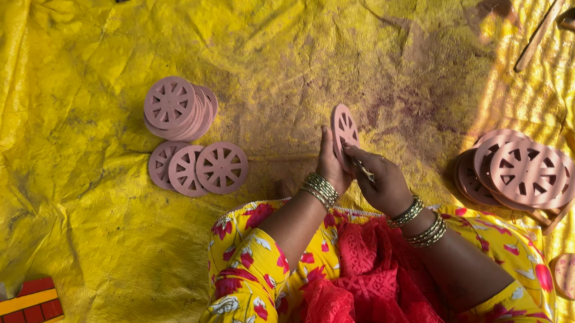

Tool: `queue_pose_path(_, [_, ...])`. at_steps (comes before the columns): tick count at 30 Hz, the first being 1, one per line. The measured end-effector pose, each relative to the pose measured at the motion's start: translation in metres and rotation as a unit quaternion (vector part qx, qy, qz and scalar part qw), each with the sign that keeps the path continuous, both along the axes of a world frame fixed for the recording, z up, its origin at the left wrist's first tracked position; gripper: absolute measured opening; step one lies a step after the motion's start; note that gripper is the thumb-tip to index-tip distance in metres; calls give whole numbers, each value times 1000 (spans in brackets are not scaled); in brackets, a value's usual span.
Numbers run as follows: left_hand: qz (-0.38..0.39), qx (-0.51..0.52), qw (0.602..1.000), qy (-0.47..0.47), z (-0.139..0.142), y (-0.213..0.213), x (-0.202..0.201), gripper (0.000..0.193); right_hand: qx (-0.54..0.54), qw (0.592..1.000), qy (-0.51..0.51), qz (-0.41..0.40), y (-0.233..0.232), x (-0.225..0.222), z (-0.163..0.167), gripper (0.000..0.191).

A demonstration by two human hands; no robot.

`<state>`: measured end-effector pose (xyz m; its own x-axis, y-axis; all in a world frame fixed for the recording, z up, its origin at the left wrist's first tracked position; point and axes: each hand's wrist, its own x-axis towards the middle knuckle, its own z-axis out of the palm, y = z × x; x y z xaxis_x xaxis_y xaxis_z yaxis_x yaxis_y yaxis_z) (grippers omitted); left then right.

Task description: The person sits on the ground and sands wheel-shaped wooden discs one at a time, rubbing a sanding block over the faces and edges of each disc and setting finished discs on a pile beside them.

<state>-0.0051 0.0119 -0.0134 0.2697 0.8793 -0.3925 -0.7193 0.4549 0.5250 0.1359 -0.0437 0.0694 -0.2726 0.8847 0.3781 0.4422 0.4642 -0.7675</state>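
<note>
**Pink wheel disc held on edge between both hands**

The pink wheel disc (345, 133) stands nearly upright above the yellow sheet (72, 171), in front of the seated person's knees. The left hand (331, 167) has its grip clasped on the disc's lower edge from behind. The right hand (380, 183) presses against the disc's near face, its grip closed on a small thin tool (363, 169) too small to identify. Bangles circle both wrists. To the left lies a stack of matching discs (177, 109), with three loose discs (198, 168) just beside it. To the right, another pile of discs (519, 171) rests on a wooden frame (572, 202).
</note>
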Motion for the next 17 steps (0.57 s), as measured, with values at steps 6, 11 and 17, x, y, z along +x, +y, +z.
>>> queue_pose_path(6, [-57, 8, 996, -67, -6, -2, -10, 88, -56, 997, 47, 9, 0, 9, 20, 31])
queue_pose_path(11, [-96, 22, 989, -113, 3, -11, -4, 79, -38, 992, -12, -123, 9, 20, 24, 29])
queue_pose_path(17, [-58, 23, 994, -90, -21, -7, -2, 77, 89, 993, -50, -62, 9, 15, 2, 31])
